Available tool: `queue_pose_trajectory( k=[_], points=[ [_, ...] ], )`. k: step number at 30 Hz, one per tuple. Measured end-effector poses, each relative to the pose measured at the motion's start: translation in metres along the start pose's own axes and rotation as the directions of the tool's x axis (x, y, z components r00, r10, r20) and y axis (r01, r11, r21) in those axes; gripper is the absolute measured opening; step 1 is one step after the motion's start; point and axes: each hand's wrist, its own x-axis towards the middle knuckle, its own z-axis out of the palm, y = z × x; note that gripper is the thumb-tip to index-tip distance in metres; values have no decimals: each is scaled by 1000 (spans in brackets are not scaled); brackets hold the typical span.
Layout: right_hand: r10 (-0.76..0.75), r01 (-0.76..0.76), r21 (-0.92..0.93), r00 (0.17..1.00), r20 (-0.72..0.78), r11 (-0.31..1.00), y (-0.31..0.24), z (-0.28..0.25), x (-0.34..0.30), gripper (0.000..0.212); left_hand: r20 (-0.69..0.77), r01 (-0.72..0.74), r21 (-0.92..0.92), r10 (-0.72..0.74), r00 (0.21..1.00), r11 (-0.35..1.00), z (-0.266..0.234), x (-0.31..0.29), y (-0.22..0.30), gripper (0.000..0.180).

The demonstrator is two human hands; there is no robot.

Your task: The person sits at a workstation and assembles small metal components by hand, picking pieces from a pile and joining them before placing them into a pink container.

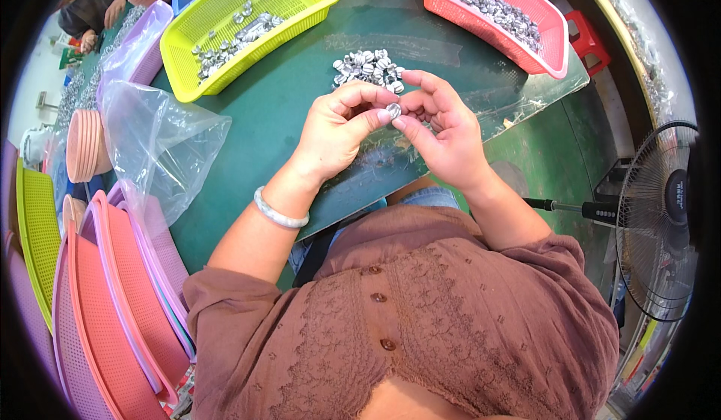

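Between the fingertips of both hands I hold one small, round, ridged metal part (393, 110), silvery with dark grooves. My left hand (336, 128) pinches it from the left with thumb and forefinger, and a pale bangle (281, 209) circles that wrist. From the other side my right hand (444, 132) grips it with the thumb and a finger, its forefinger raised. Just beyond my fingers lies a heap of similar metal parts (368, 67) on the green table (263, 131); my hands hide its near edge.
A yellow-green basket (179, 63) and a pink basket (492, 35) hold more metal parts at the back. A clear plastic bag (161, 138) and stacked baskets (124, 292) stand left. A fan (661, 217) is at right. Another person's hand (114, 13) shows far left.
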Motion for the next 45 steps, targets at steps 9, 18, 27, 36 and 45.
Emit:
queue_pose_trajectory(
  k=[9,18,27,36,45],
  points=[
    [-91,90,-95,996,-4,991,-1,0,-1,45,-2,-4,6,4,1000,1000,1,1,0,18],
    [157,-154,216,988,3,964,-3,0,-1,42,-6,1,31,-1,1000,1000,-1,1,-4,16],
    [97,-97,24,995,-19,995,7,-4,-6,35,-17,46,113,-44,999,992,-4,2,-3,15],
    [-86,78,-195,996,-34,978,7,-6,-6,21,-22,54,56,-53,998,997,-4,3,-6,15],
    [-186,162,-323,982,-44,932,5,-6,-5,14,-7,38,95,-37,999,995,-3,2,-6,15]
  ],
)
